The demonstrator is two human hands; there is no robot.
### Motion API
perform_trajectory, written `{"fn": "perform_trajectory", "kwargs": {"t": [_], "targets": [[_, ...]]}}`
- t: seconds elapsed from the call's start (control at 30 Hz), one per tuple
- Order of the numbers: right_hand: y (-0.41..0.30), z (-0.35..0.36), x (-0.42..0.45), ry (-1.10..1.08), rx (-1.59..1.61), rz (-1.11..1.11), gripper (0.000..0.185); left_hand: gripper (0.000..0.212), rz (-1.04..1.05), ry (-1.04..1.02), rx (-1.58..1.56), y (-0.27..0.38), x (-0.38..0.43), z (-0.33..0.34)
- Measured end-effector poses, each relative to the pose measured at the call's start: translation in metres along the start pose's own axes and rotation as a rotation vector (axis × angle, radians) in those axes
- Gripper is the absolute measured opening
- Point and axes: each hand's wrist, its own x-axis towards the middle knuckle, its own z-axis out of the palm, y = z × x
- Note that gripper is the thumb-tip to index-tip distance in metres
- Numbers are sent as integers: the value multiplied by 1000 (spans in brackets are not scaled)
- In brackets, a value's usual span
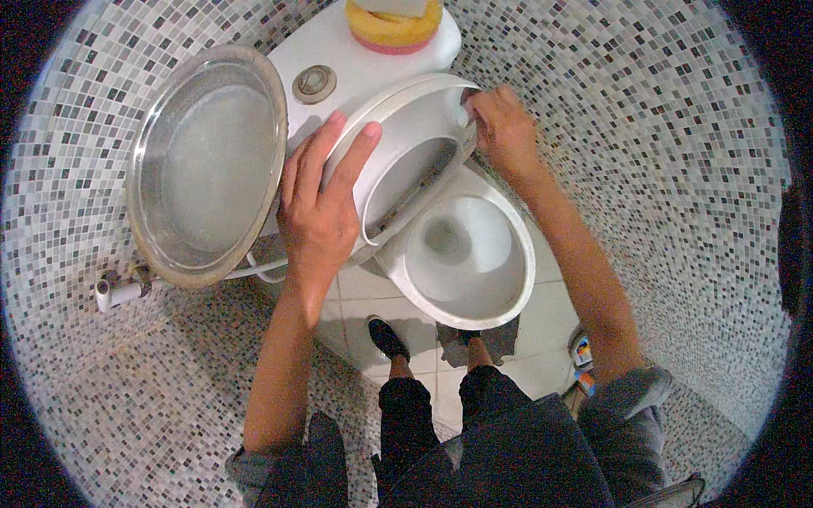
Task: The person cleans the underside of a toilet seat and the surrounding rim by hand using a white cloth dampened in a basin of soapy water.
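A white toilet seat and lid [413, 105] stand tilted up against the cistern. My left hand [321, 190] lies over their left edge, fingers spread, with fingertips on the outer rim. At the upper right edge my right hand [502, 127] has its fingers curled at the rim; its fingertips are partly hidden, so a grip cannot be confirmed. Below them is the toilet bowl [470, 254], uncovered. The white cistern top [375, 70] carries a round flush button [314, 84]. At its far end sits a yellow and pink thing [394, 28], possibly a sponge.
A large round basin with a clear rim [206, 165] stands left of the cistern. A white pipe valve [120, 291] juts from the mosaic-tiled wall [635, 127]. Colourful containers [583, 362] are on the floor at right. My feet stand before the bowl, near a dark mat [502, 340].
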Motion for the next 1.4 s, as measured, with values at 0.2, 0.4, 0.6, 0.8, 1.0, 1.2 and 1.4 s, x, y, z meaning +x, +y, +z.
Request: {"fn": "perform_trajectory", "kwargs": {"t": [0.2, 0.4, 0.6, 0.8, 1.0, 1.2, 1.4], "targets": [[12, 14, -8, 91, 50, -168, 28, 54, 10, 4, 2, 1, 0, 2], [-3, 19, -11, 120, 37, -58, 28, 54, 7, 16, -3, 0, -1, 2], [3, 9, -1, 76, 63, 47, 21, 57, 0, 10, -25, 1, -1, 0], [-9, 20, -13, 223, 109, 13, 17, 59, 3, 11, -14, 0, -2, 0], [-9, 13, -4, 210, 102, 188, 15, 59, -9, 10, -23, 2, -1, 2], [-3, 11, -1, 225, 151, 110, 17, 59, -21, 13, -34, 4, -1, 2], [-10, 22, -14, 291, 84, 113, 18, 61, -24, 15, -34, 4, -1, 3]]}}
